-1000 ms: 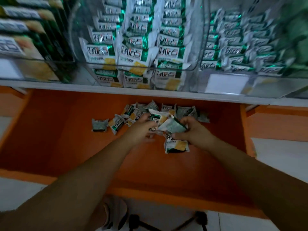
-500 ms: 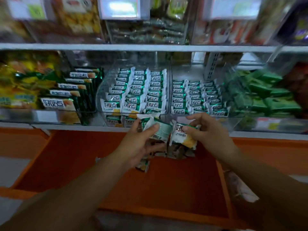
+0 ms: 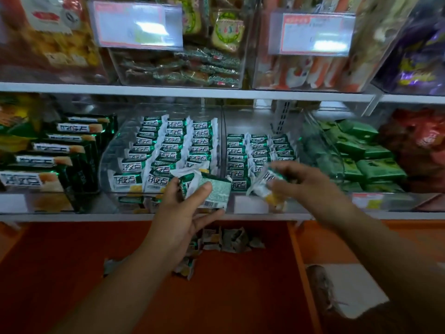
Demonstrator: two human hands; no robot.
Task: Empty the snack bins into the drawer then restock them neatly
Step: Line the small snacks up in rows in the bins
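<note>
The open flat drawer (image 3: pixel 72 273) is plain orange inside. On it, near its back edge, loose small foil snack packets (image 3: pixel 228 238) show grey-silver, green and yellow. Above the drawer, two clear plastic bins (image 3: pixel 108 162) hold rows of green-and-white packets (image 3: pixel 175 143) with dark block lettering and yellow corners. Left of those bins stand long dark-green packs (image 3: pixel 55 162) with white labels. Right of them lie plain bright-green wrappers (image 3: pixel 370 155), then red ones (image 3: pixel 419 138). The metal shelf edge (image 3: pixel 168 91) above the bins is white.
</note>
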